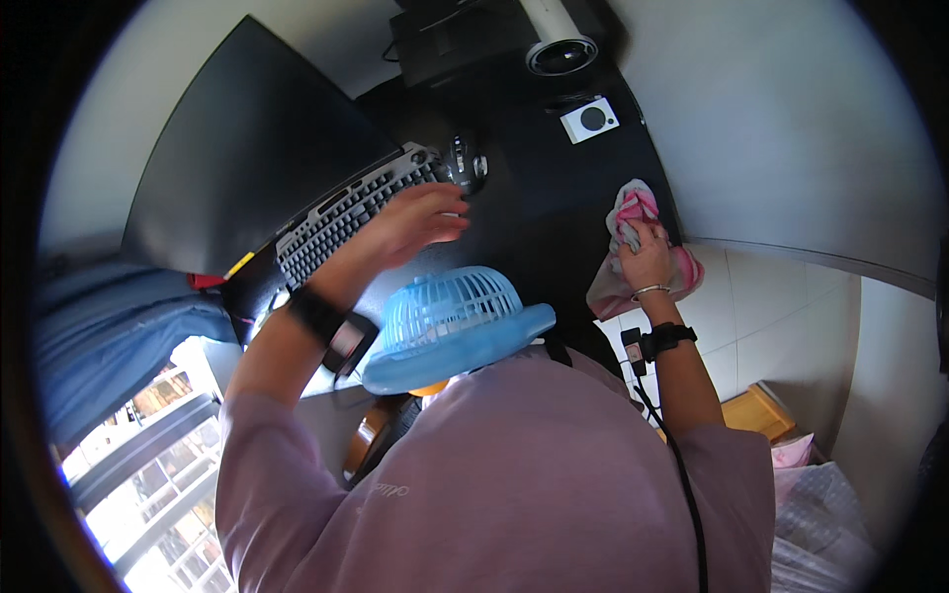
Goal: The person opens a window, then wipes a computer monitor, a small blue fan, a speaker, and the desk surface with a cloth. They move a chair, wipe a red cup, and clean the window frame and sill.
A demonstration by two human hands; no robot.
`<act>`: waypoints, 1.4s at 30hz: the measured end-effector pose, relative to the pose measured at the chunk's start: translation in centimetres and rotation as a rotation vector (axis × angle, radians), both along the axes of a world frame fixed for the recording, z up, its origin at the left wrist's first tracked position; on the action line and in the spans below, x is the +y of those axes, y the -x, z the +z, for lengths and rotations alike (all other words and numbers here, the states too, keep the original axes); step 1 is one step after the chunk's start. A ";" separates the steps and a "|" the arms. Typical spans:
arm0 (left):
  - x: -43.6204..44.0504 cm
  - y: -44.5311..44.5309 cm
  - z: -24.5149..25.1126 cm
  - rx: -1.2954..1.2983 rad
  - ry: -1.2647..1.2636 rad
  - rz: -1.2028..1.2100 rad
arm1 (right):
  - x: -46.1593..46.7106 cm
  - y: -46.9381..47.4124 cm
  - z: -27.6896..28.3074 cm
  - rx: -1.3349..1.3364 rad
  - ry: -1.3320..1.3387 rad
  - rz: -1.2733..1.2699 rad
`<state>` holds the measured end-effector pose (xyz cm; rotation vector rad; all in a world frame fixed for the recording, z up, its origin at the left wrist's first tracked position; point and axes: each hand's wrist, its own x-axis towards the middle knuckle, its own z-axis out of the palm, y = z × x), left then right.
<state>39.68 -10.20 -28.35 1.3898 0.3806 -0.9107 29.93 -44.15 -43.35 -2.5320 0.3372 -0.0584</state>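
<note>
My left hand (424,224) hovers over the right end of a grey mechanical keyboard (348,215), fingers somewhat apart and holding nothing that I can see. Just beyond its fingertips lies a dark computer mouse (463,164). At the desk's right edge, my right hand (646,259) grips a bunched pink-and-white cloth (636,204), part of which hangs over the edge. Between my arms, close against my torso, is a light-blue slotted plastic basket (452,304) with a wide rim; what it holds is unclear.
A large dark monitor (252,148) stands behind the keyboard on the black desk (534,178). Farther back are a small white box with a round dark face (591,119) and a white cylindrical device (552,30). A blue curtain (133,326) hangs at left; a cable (686,482) runs along my right arm.
</note>
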 end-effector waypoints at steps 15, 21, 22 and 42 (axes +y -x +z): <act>-6.7 -2.4 -15.2 0.366 -0.069 0.118 | -0.4 0.3 -0.4 -0.024 -0.078 -0.081; -7.4 -2.4 -15.7 0.439 0.006 0.063 | -0.5 0.4 -0.4 0.010 -0.105 -0.070; -7.7 -2.6 -15.7 0.419 -0.022 0.039 | -0.5 0.3 -0.5 0.009 -0.094 -0.068; -7.8 -8.0 -9.2 0.361 0.497 0.160 | 11.7 -5.7 -2.0 0.057 0.224 0.789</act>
